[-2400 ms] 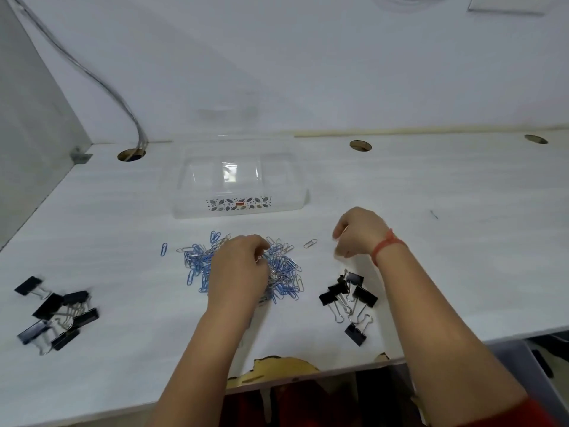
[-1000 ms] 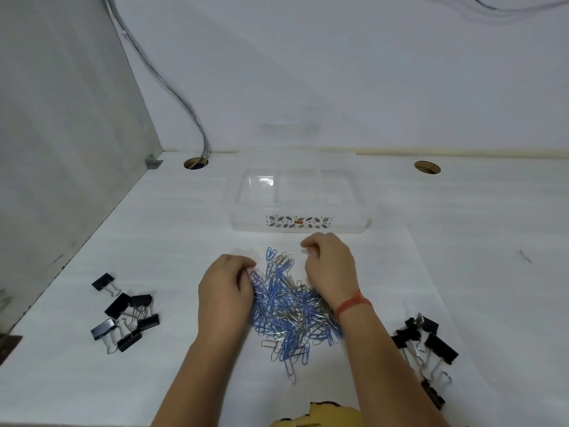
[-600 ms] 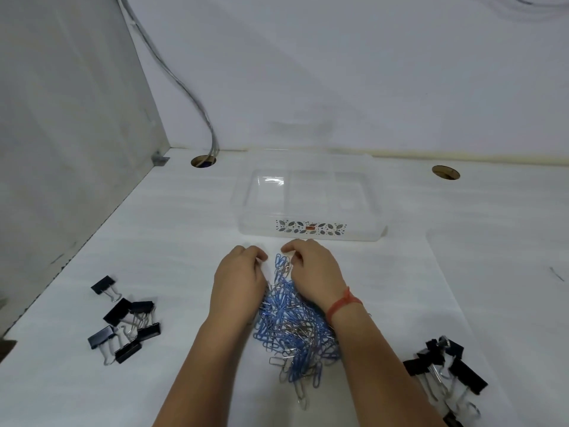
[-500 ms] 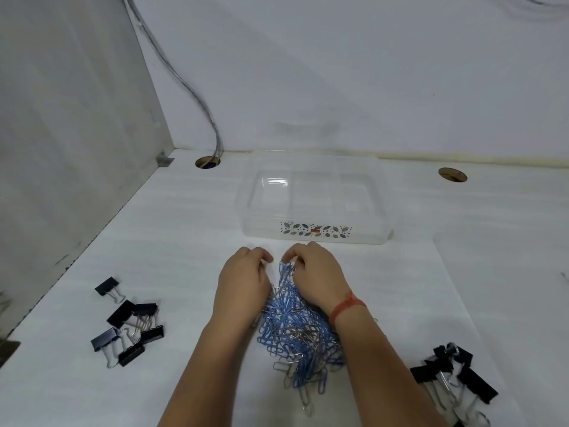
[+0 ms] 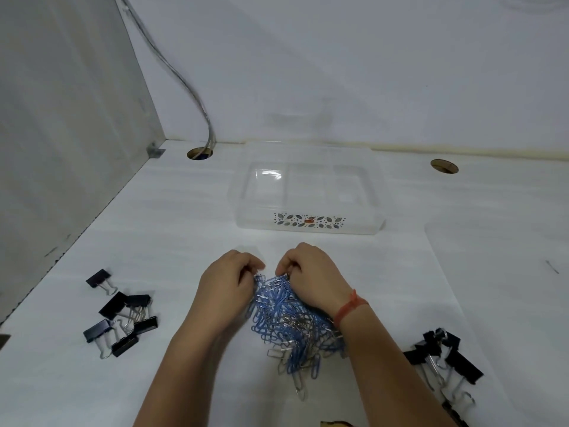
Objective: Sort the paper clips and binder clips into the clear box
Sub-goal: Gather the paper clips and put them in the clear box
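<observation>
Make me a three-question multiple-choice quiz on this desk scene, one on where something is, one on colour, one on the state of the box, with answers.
1. Where does the pile of paper clips lie?
A. Inside the clear box
B. On the desk between the two hands
C. On top of the left binder clips

2. What colour are most of the paper clips?
A. Blue
B. Red
C. Green

3. What is the state of the clear box?
A. Full of binder clips
B. Closed with a lid
C. Open, with nothing seen inside

Answers:
1 B: the left hand and right hand cup the pile on the desk, nearer the person than the box.
2 A: blue clips dominate, with some silver ones mixed in.
3 C: its compartments look bare, while the left binder clips and right binder clips lie on the desk.
</observation>
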Available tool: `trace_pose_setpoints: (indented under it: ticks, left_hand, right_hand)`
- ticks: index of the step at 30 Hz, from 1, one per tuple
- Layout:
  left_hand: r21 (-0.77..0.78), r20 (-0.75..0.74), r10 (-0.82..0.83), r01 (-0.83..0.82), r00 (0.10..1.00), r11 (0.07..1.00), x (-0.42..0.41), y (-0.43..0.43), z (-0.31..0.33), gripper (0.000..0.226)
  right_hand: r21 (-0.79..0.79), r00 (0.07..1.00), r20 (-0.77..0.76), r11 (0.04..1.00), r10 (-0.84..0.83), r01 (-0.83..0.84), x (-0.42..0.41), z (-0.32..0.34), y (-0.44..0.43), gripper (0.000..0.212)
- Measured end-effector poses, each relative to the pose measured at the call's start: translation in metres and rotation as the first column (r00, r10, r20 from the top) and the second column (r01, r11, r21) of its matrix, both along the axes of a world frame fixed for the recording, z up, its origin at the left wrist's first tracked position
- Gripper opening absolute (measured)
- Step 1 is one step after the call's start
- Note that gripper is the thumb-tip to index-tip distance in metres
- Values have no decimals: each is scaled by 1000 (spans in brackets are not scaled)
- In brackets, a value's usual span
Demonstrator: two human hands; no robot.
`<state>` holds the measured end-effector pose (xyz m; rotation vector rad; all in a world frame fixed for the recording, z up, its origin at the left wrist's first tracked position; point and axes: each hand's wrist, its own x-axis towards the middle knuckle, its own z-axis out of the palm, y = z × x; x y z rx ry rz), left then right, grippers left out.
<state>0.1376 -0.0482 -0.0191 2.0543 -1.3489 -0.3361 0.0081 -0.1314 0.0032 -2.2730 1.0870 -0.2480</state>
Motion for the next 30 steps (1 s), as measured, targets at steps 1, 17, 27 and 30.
trace_pose_setpoints:
  ticks: [1, 17, 27, 30]
  left_hand:
    - [1, -14, -17, 17, 1000, 1000, -2, 6, 1, 34]
    - [497, 118, -141, 65, 983, 865, -57, 50, 33, 125]
    - [293, -44, -72, 82, 996, 952, -65, 16, 31, 41]
    - [209, -153, -18, 51, 988, 977, -67, 19, 32, 30]
  right_hand:
    - [18, 999, -7, 999, 32, -32, -7, 4, 3, 37]
    - [125, 876, -469, 991, 108, -55, -79, 30, 19, 98]
    - [31, 974, -226, 999, 19, -13, -45, 22, 29, 52]
    - [-61, 989, -146, 998, -20, 11, -48, 21, 32, 38]
